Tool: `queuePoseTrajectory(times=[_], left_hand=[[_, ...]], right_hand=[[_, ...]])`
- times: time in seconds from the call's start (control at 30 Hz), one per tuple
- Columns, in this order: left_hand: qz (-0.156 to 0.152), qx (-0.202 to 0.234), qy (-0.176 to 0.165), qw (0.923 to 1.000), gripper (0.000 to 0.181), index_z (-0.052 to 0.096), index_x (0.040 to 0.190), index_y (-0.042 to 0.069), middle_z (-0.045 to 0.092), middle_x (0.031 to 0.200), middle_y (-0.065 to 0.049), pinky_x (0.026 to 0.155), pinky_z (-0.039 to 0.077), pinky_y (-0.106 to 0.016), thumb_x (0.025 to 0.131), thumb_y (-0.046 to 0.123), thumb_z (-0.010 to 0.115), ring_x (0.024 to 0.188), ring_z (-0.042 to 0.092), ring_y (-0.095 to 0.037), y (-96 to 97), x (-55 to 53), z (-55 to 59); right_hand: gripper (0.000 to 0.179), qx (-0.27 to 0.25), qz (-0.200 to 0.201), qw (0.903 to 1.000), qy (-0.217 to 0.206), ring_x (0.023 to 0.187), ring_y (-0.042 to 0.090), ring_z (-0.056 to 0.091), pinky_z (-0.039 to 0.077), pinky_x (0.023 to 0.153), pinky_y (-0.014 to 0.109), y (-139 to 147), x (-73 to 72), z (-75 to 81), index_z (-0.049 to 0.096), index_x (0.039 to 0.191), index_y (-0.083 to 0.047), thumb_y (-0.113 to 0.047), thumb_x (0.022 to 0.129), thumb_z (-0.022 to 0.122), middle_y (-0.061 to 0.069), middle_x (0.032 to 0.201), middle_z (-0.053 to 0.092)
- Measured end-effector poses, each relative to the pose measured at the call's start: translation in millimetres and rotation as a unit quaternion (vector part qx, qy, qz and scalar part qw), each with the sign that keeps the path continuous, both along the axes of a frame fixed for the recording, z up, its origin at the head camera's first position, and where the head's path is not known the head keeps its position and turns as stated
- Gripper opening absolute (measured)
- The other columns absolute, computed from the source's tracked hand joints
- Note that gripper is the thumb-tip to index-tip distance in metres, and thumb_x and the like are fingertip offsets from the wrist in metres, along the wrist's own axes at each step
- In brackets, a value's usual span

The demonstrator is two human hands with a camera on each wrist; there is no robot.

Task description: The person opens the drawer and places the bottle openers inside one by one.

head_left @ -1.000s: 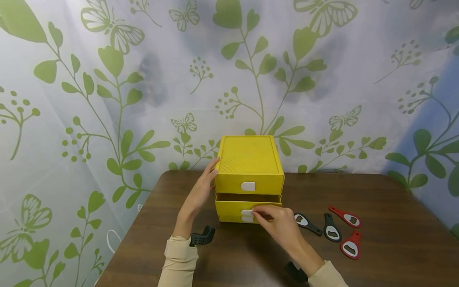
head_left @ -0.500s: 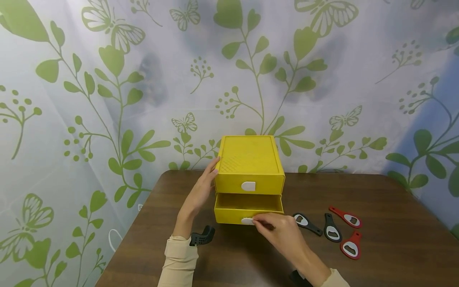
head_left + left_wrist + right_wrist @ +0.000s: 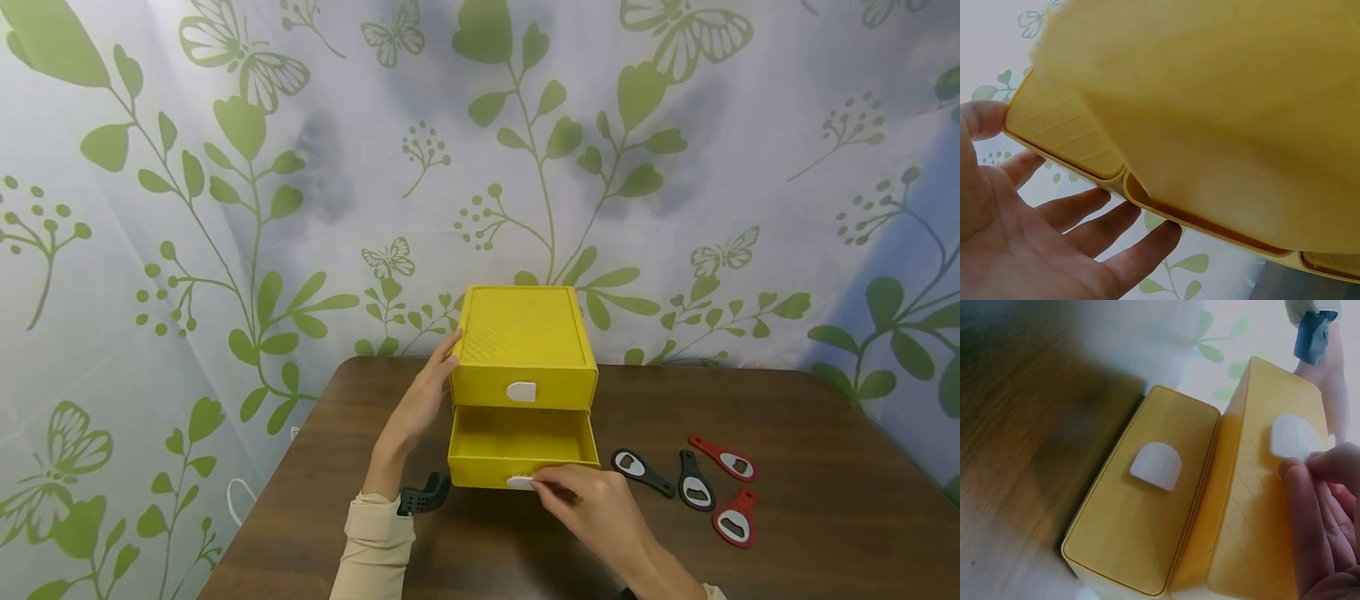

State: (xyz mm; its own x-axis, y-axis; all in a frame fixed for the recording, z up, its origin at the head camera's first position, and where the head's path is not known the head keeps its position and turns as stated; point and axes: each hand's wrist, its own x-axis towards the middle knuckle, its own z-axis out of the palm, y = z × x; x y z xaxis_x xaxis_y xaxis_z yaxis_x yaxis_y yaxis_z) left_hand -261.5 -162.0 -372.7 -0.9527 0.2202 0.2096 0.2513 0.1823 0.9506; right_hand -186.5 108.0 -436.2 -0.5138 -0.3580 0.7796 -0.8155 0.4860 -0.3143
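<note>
A yellow two-drawer box (image 3: 525, 329) stands on the table. Its upper drawer (image 3: 483, 387) is closed and has a white handle. The lower drawer (image 3: 487, 473) is pulled well out, and its bare inside shows. My right hand (image 3: 600, 504) pinches the lower drawer's white handle (image 3: 1291, 434) between thumb and index finger. Against the box's left side rests my left hand (image 3: 420, 400). In the left wrist view its fingers (image 3: 1100, 234) are spread, with their tips at the box's edge, while the yellow drawer fills much of that view.
Right of the box lie two black bottle openers (image 3: 696, 483) and two red bottle openers (image 3: 733, 521) on the brown wooden table (image 3: 825, 467). Behind the table hangs a white cloth (image 3: 337, 275) with green leaves and butterflies.
The lower drawer has slid out from slightly open to well open, drawn toward me by my right hand on its handle. My left hand has stayed at the box's side.
</note>
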Motion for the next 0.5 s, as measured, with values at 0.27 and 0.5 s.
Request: queuePoseTrajectory(times=[0.27,0.5], left_hand=[[-0.004,0.003,0.004,1.0,0.057,0.022,0.165,0.034,0.018,0.171,0.003,0.119,0.028,-0.067,0.112,0.051,0.034,0.157,0.023,-0.026,0.2,1.5,0.2],[-0.008,0.005,0.0,1.0,0.055,0.023,0.163,0.038,0.017,0.171,0.005,0.119,0.028,-0.067,0.111,0.052,0.034,0.157,0.021,-0.025,0.2,2.7,1.2]], right_hand=[[0.03,-0.014,0.03,0.9994,0.007,0.071,-0.002,0.069,0.052,0.06,0.009,3,7.1,-0.8,0.08,0.09,-0.018,0.004,0.072,0.089,-0.008,0.087,0.077],[0.014,-0.015,0.036,0.9992,0.009,0.073,0.0,0.07,0.052,0.061,0.009,5,12.0,-1.1,0.08,0.091,-0.018,-0.008,0.084,0.086,-0.008,0.088,0.077]])
